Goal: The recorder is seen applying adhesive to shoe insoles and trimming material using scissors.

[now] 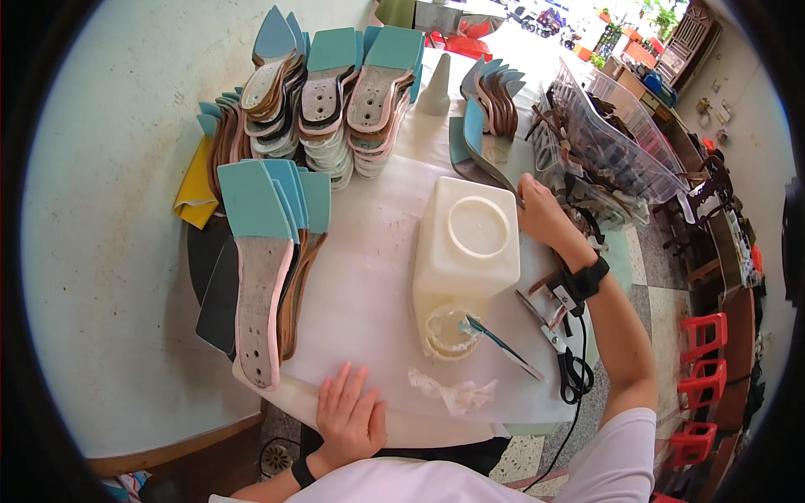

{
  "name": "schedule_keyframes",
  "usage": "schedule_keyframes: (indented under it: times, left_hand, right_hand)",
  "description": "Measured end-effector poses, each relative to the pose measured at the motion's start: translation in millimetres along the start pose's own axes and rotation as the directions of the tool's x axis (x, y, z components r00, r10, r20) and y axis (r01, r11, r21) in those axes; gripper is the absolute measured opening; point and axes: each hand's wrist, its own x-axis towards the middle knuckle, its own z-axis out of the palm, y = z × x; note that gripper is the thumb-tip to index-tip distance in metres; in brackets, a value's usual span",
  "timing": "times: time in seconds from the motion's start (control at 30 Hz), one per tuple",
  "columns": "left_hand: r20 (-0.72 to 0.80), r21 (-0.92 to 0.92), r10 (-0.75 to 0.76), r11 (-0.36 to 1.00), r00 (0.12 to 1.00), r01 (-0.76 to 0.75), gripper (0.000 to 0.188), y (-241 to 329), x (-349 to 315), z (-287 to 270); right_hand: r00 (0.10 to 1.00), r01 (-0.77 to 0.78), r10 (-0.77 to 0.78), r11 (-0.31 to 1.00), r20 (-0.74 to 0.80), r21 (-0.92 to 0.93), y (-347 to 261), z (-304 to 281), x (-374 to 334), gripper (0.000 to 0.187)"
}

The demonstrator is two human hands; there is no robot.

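My left hand (345, 412) lies flat on the front edge of the white table, its fingers spread and nothing in them. Farther off, my right hand (543, 215) reaches past a cream plastic jug (429, 243) and pinches the near end of a shoe insole (493, 170) with a teal front part. The fingertips are partly hidden. At the jug's near end, a cut opening (447, 342) contains whitish paste, and a teal-handled brush (501, 347) leans out of it. Close to my left hand is a stack of insoles (256, 310) with teal front parts and pink edges.
More insole stacks (321, 101) stand at the back left, next to a cream cone (435, 88). Black-handled scissors (573, 371) and crumpled tissue (454, 392) lie near the front. Clear plastic baskets (587, 126) hold dark strips at the right. Red stools (703, 335) stand beyond.
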Motion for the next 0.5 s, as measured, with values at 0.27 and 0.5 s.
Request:
schedule_keyframes:
  times: [0.27, 0.5]
  left_hand:
    - [-0.010, -0.009, 0.003, 1.000, 1.000, -0.003, 0.015, -1.4, 0.1, -0.9]
    - [-0.012, -0.005, 0.006, 1.000, 1.000, -0.006, 0.015, 0.0, 0.6, 0.6]
  right_hand:
    - [0.938, -0.323, 0.276, 0.915, 0.210, 0.242, -8.3, -14.9, 6.7, 0.056]
    - [0.967, -0.251, 0.244, 0.959, 0.070, 0.129, -7.0, -28.4, 12.5, 0.059]
